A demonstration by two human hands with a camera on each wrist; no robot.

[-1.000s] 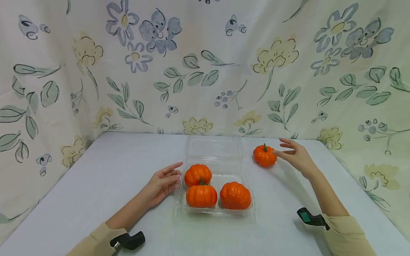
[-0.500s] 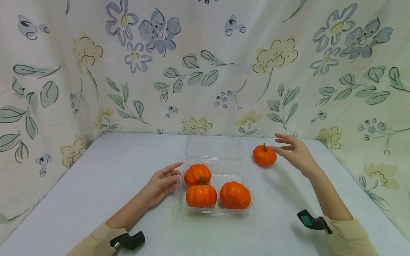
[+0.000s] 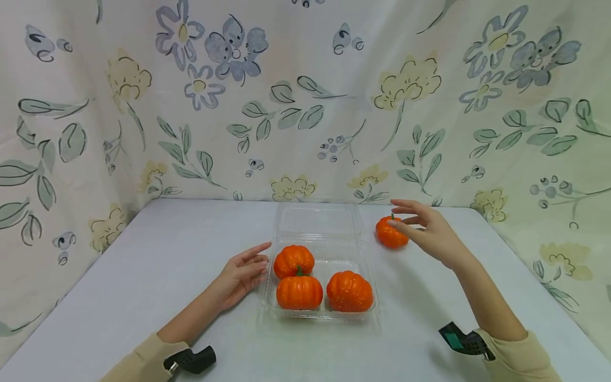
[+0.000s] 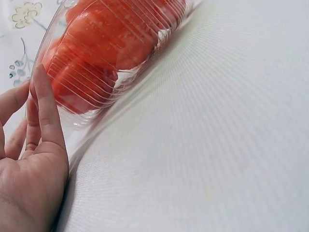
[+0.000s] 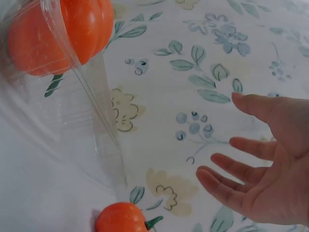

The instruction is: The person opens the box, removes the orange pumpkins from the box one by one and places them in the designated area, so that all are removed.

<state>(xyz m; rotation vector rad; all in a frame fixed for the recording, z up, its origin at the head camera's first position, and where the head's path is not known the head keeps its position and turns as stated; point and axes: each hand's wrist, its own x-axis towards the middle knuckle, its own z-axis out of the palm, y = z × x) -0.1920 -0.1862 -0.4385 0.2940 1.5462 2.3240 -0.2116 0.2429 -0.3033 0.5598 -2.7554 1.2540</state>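
Note:
A clear plastic clamshell box (image 3: 329,314) with its lid (image 3: 319,220) folded back holds three orange toy pumpkins: one at back left (image 3: 293,260), one at front left (image 3: 299,293), one at front right (image 3: 349,292). Beside its left wall my left hand (image 3: 242,276) lies with extended fingers; in the left wrist view the fingertips (image 4: 42,79) meet the plastic. Right of the lid, a smaller pumpkin (image 3: 390,234) with a green stem stands on the table. Over it hovers my right hand (image 3: 426,233), fingers spread and partly covering it in the head view; the right wrist view shows a gap between them.
A white cloth covers the table (image 3: 191,233). Behind it hangs a floral curtain (image 3: 305,148), which also runs along both sides. Each sleeve cuff carries a black wrist camera (image 3: 465,342).
My right hand has lifted a little and shifted left, from beside the small pumpkin to above it. Left hand, box and pumpkins stay in place; the head view shifts slightly.

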